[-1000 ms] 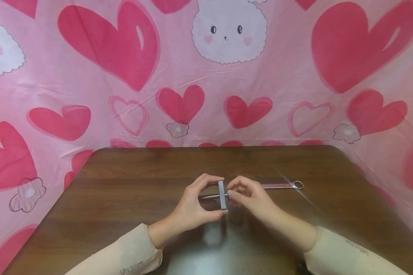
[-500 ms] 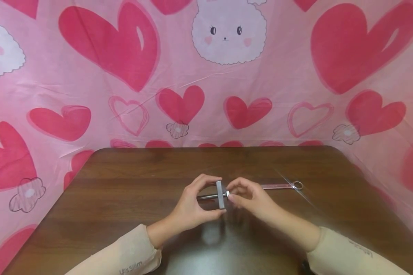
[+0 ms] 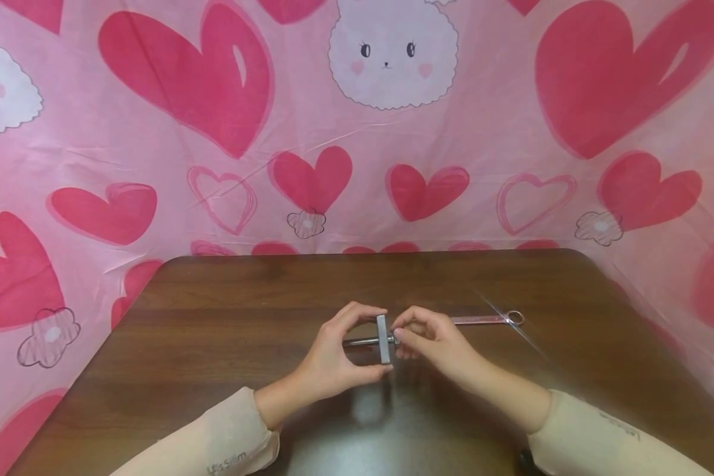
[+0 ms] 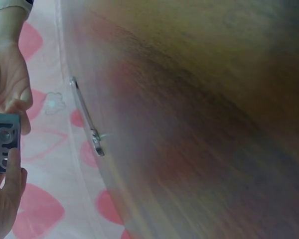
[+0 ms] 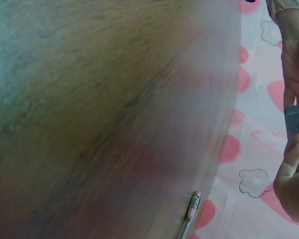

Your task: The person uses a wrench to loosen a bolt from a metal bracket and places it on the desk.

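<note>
My left hand (image 3: pixel 327 347) grips a grey metal block (image 3: pixel 383 339) by its two opposite edges, thumb below and fingertips above. A bolt (image 3: pixel 359 342) runs through the middle of the block, its long shank lying back toward the left palm. On the other side the fingertips of my right hand (image 3: pixel 437 337) pinch the short end of the bolt and partly hide it. In the left wrist view the block (image 4: pixel 6 134) shows a round hole and cut-out shapes on one face. The right wrist view shows the block (image 5: pixel 296 119) at the right edge, beside the right fingers.
Behind the right hand a wrench (image 3: pixel 478 320) lies on the brown wooden table (image 3: pixel 244 284), its ring end pointing right. A pink curtain (image 3: pixel 375 132) with hearts hangs behind the table. A small dark object (image 3: pixel 526 459) shows by the right sleeve.
The right fingertips have shifted over the bolt's shiny end, which showed more half a second ago. The block has moved very slightly to the right; both hands otherwise stay in place.
</note>
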`<action>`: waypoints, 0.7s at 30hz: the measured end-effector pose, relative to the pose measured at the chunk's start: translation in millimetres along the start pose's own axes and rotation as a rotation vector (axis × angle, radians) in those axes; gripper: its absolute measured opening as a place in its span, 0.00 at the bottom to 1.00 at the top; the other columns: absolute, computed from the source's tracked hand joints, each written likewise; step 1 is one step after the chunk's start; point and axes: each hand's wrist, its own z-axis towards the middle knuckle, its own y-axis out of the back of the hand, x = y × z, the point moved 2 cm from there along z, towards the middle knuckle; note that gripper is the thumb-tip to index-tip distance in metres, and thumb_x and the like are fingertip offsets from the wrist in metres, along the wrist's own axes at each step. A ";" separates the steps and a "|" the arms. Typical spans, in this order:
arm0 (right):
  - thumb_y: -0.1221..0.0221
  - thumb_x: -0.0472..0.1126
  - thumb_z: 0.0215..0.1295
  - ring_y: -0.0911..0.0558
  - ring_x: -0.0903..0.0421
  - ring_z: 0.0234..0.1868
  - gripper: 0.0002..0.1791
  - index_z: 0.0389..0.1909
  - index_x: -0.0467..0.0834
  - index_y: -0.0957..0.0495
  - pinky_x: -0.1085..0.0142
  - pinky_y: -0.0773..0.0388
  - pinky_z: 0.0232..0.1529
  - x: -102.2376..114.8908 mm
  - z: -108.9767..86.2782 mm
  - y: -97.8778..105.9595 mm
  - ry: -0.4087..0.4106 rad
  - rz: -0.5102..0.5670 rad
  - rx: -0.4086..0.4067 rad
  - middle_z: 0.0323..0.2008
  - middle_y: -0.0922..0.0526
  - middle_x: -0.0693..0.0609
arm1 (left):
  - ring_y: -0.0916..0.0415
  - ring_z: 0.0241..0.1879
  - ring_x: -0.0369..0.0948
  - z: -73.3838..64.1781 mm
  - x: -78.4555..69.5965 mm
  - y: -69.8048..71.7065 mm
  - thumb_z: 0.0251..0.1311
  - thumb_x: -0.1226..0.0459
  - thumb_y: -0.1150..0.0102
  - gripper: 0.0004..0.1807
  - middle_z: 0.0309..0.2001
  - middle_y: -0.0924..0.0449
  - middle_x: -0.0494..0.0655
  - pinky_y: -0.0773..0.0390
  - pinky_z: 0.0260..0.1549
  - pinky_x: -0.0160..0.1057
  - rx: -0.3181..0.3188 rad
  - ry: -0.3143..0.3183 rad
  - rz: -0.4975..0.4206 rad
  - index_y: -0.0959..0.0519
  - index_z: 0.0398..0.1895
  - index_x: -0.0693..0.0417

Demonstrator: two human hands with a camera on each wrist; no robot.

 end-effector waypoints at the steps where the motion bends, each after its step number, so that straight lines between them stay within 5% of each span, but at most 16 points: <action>1: 0.41 0.34 0.68 0.17 0.59 0.34 0.11 0.46 0.30 0.25 0.66 0.15 0.39 -0.4 -0.1 0.0 0.010 -0.014 -0.004 0.37 0.17 0.43 | 0.23 0.57 0.38 0.0 -0.1 0.2 0.38 0.66 0.19 0.39 0.51 0.21 0.43 0.21 0.60 0.46 0.000 0.001 0.001 0.25 0.59 0.46; 8: 0.36 0.27 0.59 0.20 0.61 0.35 0.14 0.46 0.33 0.24 0.69 0.16 0.35 -3.0 -0.8 0.4 0.100 -0.074 0.017 0.40 0.20 0.41 | 0.23 0.56 0.38 -1.4 0.2 1.7 0.38 0.65 0.19 0.39 0.51 0.20 0.40 0.20 0.59 0.46 0.005 -0.003 0.009 0.24 0.59 0.46; 21: 0.45 0.36 0.73 0.17 0.58 0.30 0.13 0.47 0.28 0.28 0.58 0.13 0.34 -9.1 -3.5 -4.9 0.038 0.031 0.150 0.32 0.21 0.28 | 0.23 0.55 0.38 -9.0 3.5 0.7 0.40 0.66 0.20 0.36 0.51 0.20 0.45 0.20 0.59 0.49 0.054 -0.012 0.035 0.24 0.58 0.47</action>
